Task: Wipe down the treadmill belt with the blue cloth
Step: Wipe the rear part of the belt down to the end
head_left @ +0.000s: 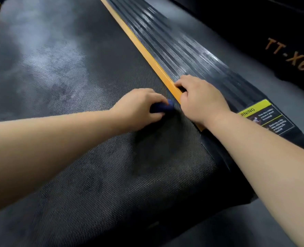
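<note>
The left hand (138,106) clutches the crumpled blue cloth (162,106) in curled fingers (154,96); the hazy black textured treadmill belt (58,72) lies forward-left (the right hand (199,102) grips the orange side strip (144,49)).

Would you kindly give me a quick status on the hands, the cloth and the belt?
Left hand grips blue cloth on belt. Right hand holds orange strip by side rail. Pale patches ahead, nothing blocking.
</note>
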A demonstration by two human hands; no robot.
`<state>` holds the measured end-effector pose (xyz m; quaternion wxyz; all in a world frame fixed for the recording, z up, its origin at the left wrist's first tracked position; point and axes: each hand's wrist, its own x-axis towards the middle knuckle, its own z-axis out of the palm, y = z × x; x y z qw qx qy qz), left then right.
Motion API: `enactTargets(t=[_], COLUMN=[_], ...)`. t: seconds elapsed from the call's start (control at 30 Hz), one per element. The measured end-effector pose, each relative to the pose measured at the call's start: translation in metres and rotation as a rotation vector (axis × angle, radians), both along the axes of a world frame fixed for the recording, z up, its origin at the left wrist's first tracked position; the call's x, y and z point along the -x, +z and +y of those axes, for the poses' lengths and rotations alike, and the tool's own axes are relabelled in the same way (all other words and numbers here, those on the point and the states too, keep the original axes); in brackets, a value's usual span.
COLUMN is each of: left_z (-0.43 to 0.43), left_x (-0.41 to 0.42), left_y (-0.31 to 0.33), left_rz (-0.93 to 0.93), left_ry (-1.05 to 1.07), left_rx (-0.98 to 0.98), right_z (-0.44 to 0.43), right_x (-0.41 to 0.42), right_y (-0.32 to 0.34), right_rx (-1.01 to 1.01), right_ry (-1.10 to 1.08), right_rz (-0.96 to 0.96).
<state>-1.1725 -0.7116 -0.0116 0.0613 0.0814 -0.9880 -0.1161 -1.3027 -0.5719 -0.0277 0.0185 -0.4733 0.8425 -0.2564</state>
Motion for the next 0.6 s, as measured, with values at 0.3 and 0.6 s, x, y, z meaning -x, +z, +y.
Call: enactTargets(t=[0.3,0.6], left_z=[-0.012,-0.023], left_x=[0.032,0.040], left_y=[-0.016,-0.012], left_rz=[0.171,0.209], left_ry=[0.358,0.477], left_rx=[-0.064,-0.130], right_z=[-0.001,-0.002], right_x=[0.001,-0.001], right_y=[-0.001,0.000], right_rx=[0.015,-0.005], right_ry=[0.014,-0.006], right_rz=[-0.011,-0.006])
